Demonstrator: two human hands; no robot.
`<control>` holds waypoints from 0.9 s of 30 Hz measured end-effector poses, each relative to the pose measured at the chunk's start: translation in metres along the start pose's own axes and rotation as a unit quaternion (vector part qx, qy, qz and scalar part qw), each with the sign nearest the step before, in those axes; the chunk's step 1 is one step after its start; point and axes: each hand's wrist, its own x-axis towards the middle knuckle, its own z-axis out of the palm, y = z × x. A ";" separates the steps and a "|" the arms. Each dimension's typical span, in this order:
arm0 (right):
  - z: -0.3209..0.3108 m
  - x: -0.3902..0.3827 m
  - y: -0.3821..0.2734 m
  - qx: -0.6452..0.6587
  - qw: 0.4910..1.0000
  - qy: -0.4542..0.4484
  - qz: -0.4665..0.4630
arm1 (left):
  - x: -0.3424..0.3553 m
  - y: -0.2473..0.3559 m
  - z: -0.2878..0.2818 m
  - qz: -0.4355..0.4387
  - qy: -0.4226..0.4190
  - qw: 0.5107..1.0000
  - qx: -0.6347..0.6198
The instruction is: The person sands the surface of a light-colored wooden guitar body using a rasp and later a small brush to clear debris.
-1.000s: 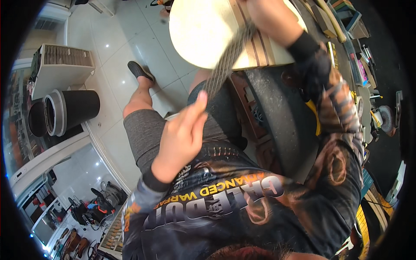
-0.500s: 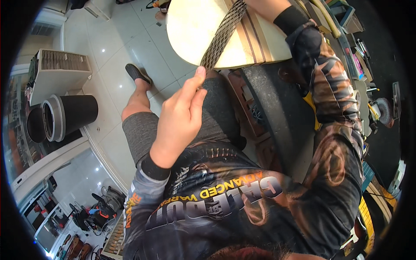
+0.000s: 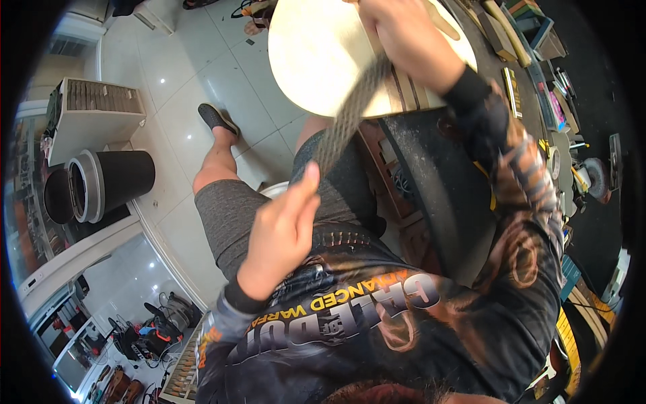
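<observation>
A pale wooden guitar body (image 3: 316, 57) with dark stripes through its middle lies at the top of the view, over the end of a black bench (image 3: 424, 158). Slanting across its near edge is a long, lattice-toothed rasp (image 3: 346, 121), smeared by motion. My right hand (image 3: 414, 47) is closed round the rasp's far end above the wood. At the near end, above my lap, the fingers of my left hand (image 3: 279, 232) pinch the rasp's tip. Whether the teeth touch the wood I cannot tell.
On the right, a dark worktop carries trays (image 3: 545, 40), strips of wood and a tape roll (image 3: 555, 161). To the left stand a black bin (image 3: 124, 178) and a white cabinet (image 3: 94, 124) on the tiled floor (image 3: 182, 87). Cables and tools lie at the lower left.
Both hands and the rasp have come toward me, so its near end now reaches over my lap. The guitar body appears slightly shifted right and nearer.
</observation>
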 end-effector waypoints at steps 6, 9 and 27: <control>-0.020 0.028 0.019 -0.035 0.999 0.034 -0.008 | 0.044 0.004 -0.001 -0.008 0.000 0.999 -0.031; 0.016 0.051 0.016 0.042 0.998 0.035 -0.029 | 0.039 0.000 -0.013 -0.066 0.016 0.998 -0.008; -0.001 0.005 -0.003 0.014 0.998 -0.006 0.056 | 0.003 -0.002 -0.020 -0.017 -0.048 0.999 -0.002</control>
